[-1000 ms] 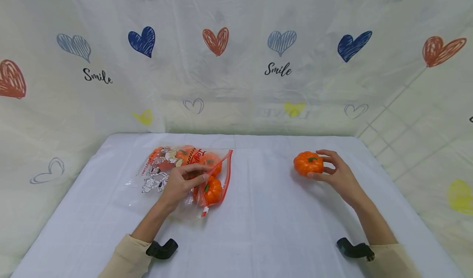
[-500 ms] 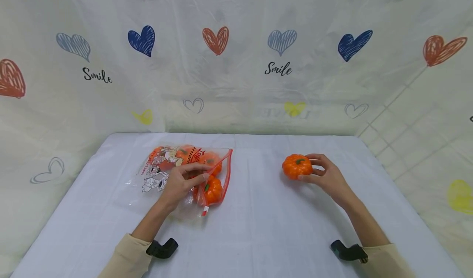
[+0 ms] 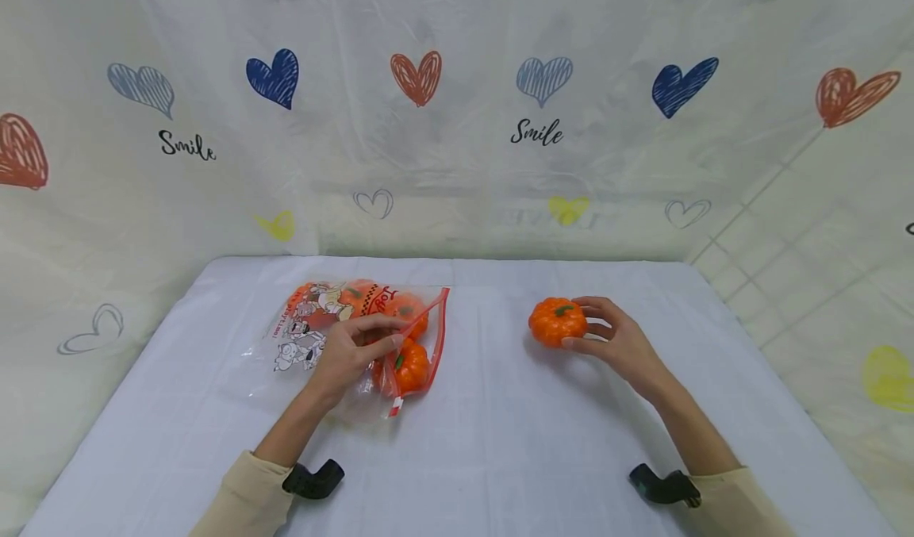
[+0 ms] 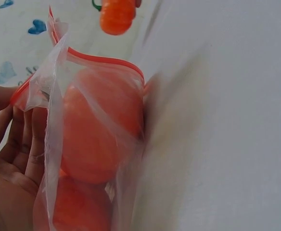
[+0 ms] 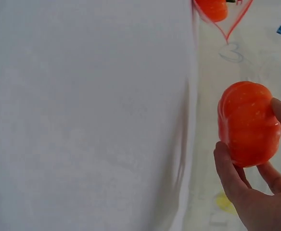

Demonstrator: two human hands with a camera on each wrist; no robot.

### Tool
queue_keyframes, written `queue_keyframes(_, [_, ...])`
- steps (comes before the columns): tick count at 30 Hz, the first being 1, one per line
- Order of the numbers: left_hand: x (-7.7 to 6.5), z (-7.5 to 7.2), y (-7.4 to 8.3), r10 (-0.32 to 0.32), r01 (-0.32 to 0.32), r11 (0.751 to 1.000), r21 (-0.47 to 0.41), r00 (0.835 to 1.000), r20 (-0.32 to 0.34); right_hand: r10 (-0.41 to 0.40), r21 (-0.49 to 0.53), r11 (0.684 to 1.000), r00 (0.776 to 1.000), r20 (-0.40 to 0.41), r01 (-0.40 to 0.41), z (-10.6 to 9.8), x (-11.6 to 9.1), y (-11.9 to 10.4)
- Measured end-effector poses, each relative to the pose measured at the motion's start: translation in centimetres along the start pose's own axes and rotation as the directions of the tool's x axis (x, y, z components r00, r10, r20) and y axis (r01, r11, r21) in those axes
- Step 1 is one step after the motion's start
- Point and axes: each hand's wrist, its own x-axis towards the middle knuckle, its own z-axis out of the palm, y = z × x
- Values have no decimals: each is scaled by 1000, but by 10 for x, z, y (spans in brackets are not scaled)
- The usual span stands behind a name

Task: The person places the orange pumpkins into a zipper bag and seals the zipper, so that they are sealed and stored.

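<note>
On the left of the table lies a clear zip bag [image 3: 303,350] with a red zip edge and cartoon print. My left hand [image 3: 350,358] pinches the bag's upper edge, and the mouth stands open toward the right. Several orange toy pumpkins fill the bag; one pumpkin [image 3: 410,368] sits just inside the mouth. In the left wrist view the thumb and fingers grip the zip edge [image 4: 20,94]. To the right, my right hand [image 3: 621,347] holds another orange pumpkin [image 3: 557,323] with a green stem, raised over the table. Thumb and fingertips grip its side in the right wrist view.
A white cloth [image 3: 485,458] covers the table. Behind it hangs a pale curtain [image 3: 471,164] printed with hearts and "Smile". Black wrist cameras sit on the left sleeve [image 3: 246,493] and the right sleeve [image 3: 739,501].
My right hand has carried the pumpkin leftward, closer to the bag. The left hand and the bag have stayed in place.
</note>
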Motion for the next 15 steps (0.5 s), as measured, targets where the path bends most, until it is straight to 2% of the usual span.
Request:
queue_keyframes(5, [0, 0, 0, 2, -2, 1000, -2, 1000, -1, -6, 15, 1000, 1000, 13, 6, 7, -1, -5])
queue_keyframes(15, [0, 0, -1, -8, 8, 1000, 2, 1000, -7, -73, 34, 997, 996, 49, 72, 21, -5, -15])
